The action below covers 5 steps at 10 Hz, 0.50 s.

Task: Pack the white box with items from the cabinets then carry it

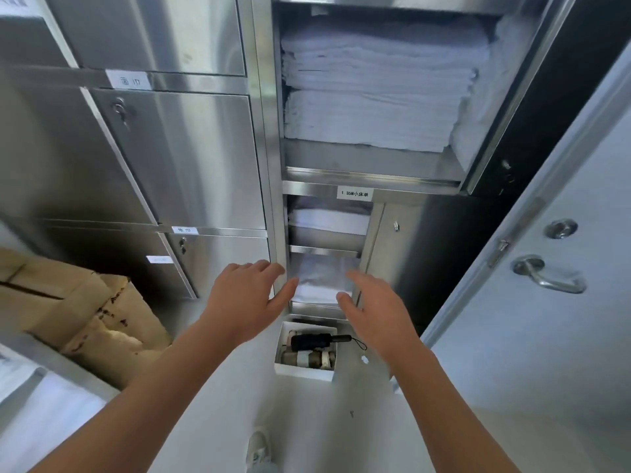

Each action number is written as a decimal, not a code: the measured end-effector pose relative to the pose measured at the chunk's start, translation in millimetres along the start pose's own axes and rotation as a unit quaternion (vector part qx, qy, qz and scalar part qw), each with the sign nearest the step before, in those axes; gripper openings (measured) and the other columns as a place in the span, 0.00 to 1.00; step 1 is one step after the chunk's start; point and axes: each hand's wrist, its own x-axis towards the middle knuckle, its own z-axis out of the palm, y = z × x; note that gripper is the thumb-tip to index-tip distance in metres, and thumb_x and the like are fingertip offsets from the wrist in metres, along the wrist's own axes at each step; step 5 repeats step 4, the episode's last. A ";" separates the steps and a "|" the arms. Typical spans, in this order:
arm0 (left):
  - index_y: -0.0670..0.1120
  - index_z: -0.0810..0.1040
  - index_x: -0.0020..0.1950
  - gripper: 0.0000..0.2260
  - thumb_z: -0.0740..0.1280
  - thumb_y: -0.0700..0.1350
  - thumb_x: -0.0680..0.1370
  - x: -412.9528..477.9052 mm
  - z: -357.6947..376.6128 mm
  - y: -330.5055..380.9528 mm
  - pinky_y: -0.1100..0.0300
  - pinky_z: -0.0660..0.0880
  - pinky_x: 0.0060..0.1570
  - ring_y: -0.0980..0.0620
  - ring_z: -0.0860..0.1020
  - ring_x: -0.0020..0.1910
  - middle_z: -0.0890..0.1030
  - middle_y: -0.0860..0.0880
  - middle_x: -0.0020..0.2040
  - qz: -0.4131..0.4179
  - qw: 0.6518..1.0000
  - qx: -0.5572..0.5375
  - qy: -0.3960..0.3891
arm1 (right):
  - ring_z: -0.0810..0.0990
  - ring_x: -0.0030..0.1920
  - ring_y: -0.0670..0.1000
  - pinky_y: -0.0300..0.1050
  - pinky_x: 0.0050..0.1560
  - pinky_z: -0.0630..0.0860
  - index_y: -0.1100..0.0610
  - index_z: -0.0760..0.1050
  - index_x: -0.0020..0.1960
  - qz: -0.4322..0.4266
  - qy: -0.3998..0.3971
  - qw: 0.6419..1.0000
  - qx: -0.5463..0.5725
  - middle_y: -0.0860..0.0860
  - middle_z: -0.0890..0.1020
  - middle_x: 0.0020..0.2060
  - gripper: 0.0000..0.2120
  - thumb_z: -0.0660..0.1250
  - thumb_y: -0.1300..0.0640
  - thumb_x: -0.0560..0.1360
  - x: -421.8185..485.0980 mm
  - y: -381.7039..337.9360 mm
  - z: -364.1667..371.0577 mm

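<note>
The white box (283, 339) stands on the floor below the steel cabinet. Inside it lie a folded black umbrella (312, 340) and a dark cylindrical item (309, 359). Both my hands hover above the box, in front of the lowest open compartment, where folded white linen (319, 281) lies. My left hand (244, 297) is open with fingers spread, at the compartment's left edge. My right hand (370, 308) is open too, at its right edge. Neither hand holds anything.
Stacks of folded white linen (375, 87) fill the upper open compartment, and more linen (329, 220) sits in the middle one. Closed steel cabinet doors (184, 158) are on the left. Cardboard boxes (85, 308) stand at lower left. A white door with a lever handle (546, 276) is at right.
</note>
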 end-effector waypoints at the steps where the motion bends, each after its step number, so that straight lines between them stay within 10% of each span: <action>1: 0.52 0.79 0.59 0.28 0.46 0.66 0.79 -25.9 -18.7 15.8 0.54 0.72 0.53 0.50 0.81 0.47 0.83 0.54 0.53 -0.013 1.000 0.008 0.006 | 0.73 0.72 0.49 0.48 0.72 0.68 0.44 0.67 0.76 -0.017 0.010 1.000 -0.003 0.45 0.75 0.72 0.23 0.62 0.42 0.82 -29.4 -2.0 -10.9; 5: 0.52 0.79 0.57 0.26 0.47 0.64 0.80 -46.0 -38.9 41.4 0.54 0.71 0.50 0.49 0.81 0.46 0.83 0.54 0.49 0.007 0.999 0.025 0.017 | 0.72 0.72 0.48 0.47 0.70 0.68 0.44 0.68 0.76 -0.041 0.067 0.997 -0.010 0.44 0.75 0.72 0.24 0.61 0.41 0.82 -64.5 -5.5 -40.6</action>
